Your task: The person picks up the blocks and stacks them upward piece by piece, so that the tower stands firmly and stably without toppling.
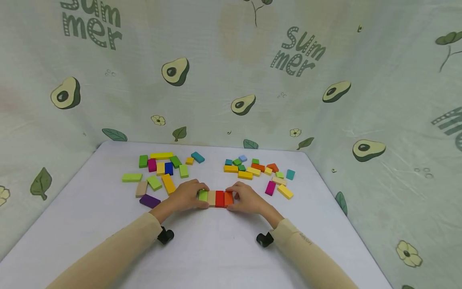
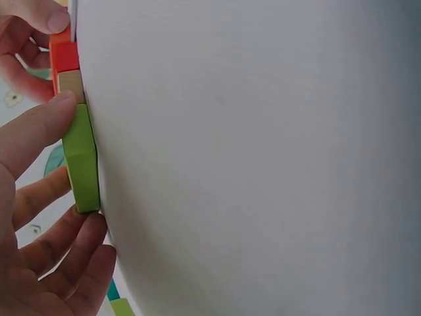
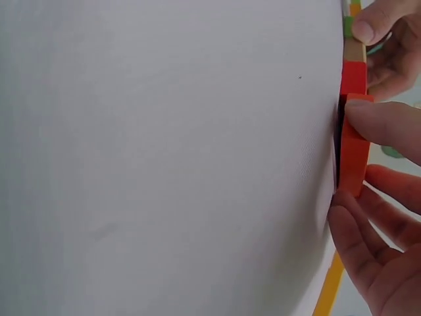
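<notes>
Pinching the lime-green rectangular block (image 1: 203, 195), the left hand (image 1: 187, 195) bounds a row on the white table (image 1: 216, 253); the right hand (image 1: 248, 199) pinches the orange block (image 1: 229, 199) opposite. A beige block (image 1: 211, 199) and red block (image 1: 219, 199) sit between. All look light, stiff, sturdy, perhaps slippery; best gripped by near and far ends.

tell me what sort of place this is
Probably an indoor tabletop setup for play or recording: a white table, small coloured blocks spread and lined up on it, and a backdrop printed with avocados and "summer" behind it.
</notes>
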Tool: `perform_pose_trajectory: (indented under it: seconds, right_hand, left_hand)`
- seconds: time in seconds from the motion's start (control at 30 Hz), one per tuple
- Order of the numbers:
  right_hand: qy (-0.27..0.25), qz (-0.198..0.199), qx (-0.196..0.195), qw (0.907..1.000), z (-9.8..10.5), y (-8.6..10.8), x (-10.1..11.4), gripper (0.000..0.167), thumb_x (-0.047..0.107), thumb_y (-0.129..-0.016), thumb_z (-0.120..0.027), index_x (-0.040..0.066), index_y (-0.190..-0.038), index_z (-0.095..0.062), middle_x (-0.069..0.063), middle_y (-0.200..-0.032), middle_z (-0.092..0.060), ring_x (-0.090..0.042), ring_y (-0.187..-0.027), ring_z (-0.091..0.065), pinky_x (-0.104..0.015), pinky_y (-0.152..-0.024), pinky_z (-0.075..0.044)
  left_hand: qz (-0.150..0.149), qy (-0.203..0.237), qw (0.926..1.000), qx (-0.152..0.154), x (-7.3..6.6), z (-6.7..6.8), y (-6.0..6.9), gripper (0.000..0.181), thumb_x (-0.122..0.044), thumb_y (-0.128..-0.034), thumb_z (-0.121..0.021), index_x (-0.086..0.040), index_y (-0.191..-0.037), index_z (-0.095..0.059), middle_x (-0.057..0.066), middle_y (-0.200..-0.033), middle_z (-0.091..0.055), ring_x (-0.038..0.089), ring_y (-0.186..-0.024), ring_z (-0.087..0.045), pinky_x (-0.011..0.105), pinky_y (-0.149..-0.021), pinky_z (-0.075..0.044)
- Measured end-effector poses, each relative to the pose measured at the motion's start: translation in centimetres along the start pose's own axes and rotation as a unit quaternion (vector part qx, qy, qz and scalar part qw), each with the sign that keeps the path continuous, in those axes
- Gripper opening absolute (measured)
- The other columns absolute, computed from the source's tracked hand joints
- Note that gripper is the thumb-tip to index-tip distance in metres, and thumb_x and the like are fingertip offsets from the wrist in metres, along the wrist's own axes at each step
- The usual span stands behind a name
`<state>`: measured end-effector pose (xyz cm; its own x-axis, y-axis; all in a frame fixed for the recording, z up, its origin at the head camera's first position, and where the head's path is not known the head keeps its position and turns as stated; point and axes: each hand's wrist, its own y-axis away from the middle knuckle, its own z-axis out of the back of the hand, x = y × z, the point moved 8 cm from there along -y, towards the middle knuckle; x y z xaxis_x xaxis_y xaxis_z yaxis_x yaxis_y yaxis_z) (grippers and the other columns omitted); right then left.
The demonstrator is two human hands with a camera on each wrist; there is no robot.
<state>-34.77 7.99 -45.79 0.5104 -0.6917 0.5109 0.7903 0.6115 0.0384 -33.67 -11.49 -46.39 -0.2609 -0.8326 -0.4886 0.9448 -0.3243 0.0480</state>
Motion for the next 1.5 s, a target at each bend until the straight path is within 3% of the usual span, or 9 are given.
perform_pose_trajectory:
  seconds: [0.17, 0.63, 0.8, 1.1, 1.27, 1.4, 1.5]
  right_hand:
    - [-0.015, 0.001, -0.001, 0.9999, 0.0, -0.1, 0.4, 0.057, 0.023, -0.091, -0.086, 0.008, -0.143, -0.065, -0.005, -0.121, -0.062, -0.018, -0.105, -0.057, -0.029, -0.087, -0.057]
    - [-0.098, -0.06, -0.022, 0.9932, -0.3, 0.4, -0.7, 0.06, 0.026, -0.093, -0.085, 0.012, -0.147, -0.063, -0.006, -0.129, -0.062, -0.019, -0.108, -0.061, -0.036, -0.093, -0.06]
    - [-0.128, -0.06, -0.036, 0.9892, -0.3, 0.9, -1.0, 0.057, 0.023, -0.092, -0.085, 0.012, -0.145, -0.065, -0.006, -0.129, -0.063, -0.02, -0.107, -0.063, -0.038, -0.093, -0.061]
    - [-0.139, -0.06, -0.05, 0.9873, -0.5, 1.0, -1.5, 0.054, 0.021, -0.092, -0.086, 0.013, -0.142, -0.068, -0.006, -0.128, -0.065, -0.019, -0.104, -0.064, -0.037, -0.094, -0.06]
    - [-0.147, -0.058, -0.053, 0.9861, -0.5, 1.1, -1.4, 0.053, 0.02, -0.092, -0.086, 0.013, -0.142, -0.068, -0.008, -0.13, -0.065, -0.021, -0.106, -0.065, -0.039, -0.096, -0.06]
    - [-0.15, -0.058, -0.054, 0.9855, -0.5, 1.2, -1.3, 0.053, 0.019, -0.092, -0.085, 0.012, -0.142, -0.068, -0.008, -0.131, -0.065, -0.022, -0.108, -0.065, -0.04, -0.097, -0.06]
    - [-0.147, -0.061, -0.054, 0.9857, -0.5, 1.2, -1.4, 0.053, 0.02, -0.093, -0.085, 0.013, -0.143, -0.067, -0.008, -0.131, -0.065, -0.022, -0.109, -0.064, -0.039, -0.097, -0.06]
  left_hand:
    - [0.008, 0.0, 1.0, 0.001, -0.1, 0.1, 0.0, 0.052, -0.04, -0.085, -0.09, -0.022, -0.13, -0.073, 0.005, -0.125, -0.067, 0.022, -0.11, -0.061, 0.048, -0.101, -0.058]
    - [0.025, 0.0, 0.9997, 0.002, 0.0, 0.1, 0.0, 0.055, -0.039, -0.0842, -0.091, -0.022, -0.132, -0.072, 0.006, -0.125, -0.067, 0.023, -0.111, -0.061, 0.048, -0.102, -0.058]
    - [0.017, 0.005, 0.9998, 0.0, 0.0, -0.1, 0.1, 0.055, -0.038, -0.0855, -0.09, -0.021, -0.134, -0.071, 0.006, -0.127, -0.067, 0.022, -0.112, -0.06, 0.049, -0.103, -0.057]
    - [-0.01, 0.034, 0.9994, 0.006, 0.5, -0.2, 0.0, 0.066, -0.042, -0.0863, -0.089, -0.019, -0.143, -0.065, 0.004, -0.128, -0.066, 0.021, -0.115, -0.061, 0.049, -0.106, -0.056]
    - [-0.011, 0.043, 0.999, -0.008, 1.8, 1.3, -0.5, 0.067, -0.044, -0.0917, -0.084, -0.021, -0.15, -0.059, 0.007, -0.135, -0.065, 0.026, -0.12, -0.062, 0.049, -0.102, -0.058]
    - [-0.005, 0.048, 0.9978, -0.045, 3.6, 3.8, -1.1, 0.064, -0.039, -0.097, -0.08, -0.016, -0.152, -0.057, 0.014, -0.142, -0.061, 0.031, -0.122, -0.063, 0.05, -0.099, -0.06]
    - [-0.014, 0.037, 0.9972, -0.064, 4.8, 5.5, -1.6, 0.061, -0.03, -0.0983, -0.079, -0.011, -0.152, -0.057, 0.021, -0.15, -0.054, 0.04, -0.129, -0.059, 0.058, -0.106, -0.054]
